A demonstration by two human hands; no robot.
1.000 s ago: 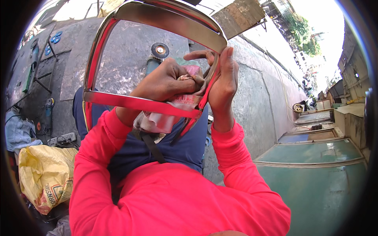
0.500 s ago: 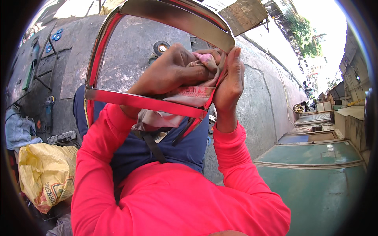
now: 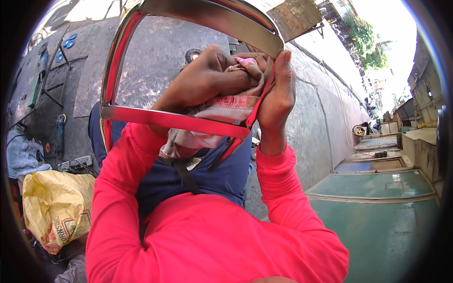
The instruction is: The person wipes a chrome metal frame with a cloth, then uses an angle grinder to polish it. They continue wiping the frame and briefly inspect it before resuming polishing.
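Note:
A shiny metal frame [image 3: 188, 122] with curved bars, mirroring the red of my sleeves, is held up in front of my chest. My left hand [image 3: 207, 78] reaches through its opening and is closed on a stained, pale pinkish cloth [image 3: 231, 107], pressing it against the frame's right side bar. Around that same bar from the outside wraps my right hand [image 3: 277, 96], its thumb pointing up by the top corner. Part of the cloth hangs below the lower bar over my lap. My right fingertips are mostly hidden behind the bar and cloth.
A yellow sack [image 3: 54, 207] lies at the lower left, near a power strip [image 3: 75, 163], an angle grinder [image 3: 60, 134] and a light blue cloth [image 3: 23, 153]. Blue discs [image 3: 70, 41] lie at the far left. Green panels [image 3: 373, 226] stretch along the right.
My left hand has shifted slightly upward with the cloth along the side bar. The frame has tilted a little, its top bar moving slightly up. My right hand keeps its grip.

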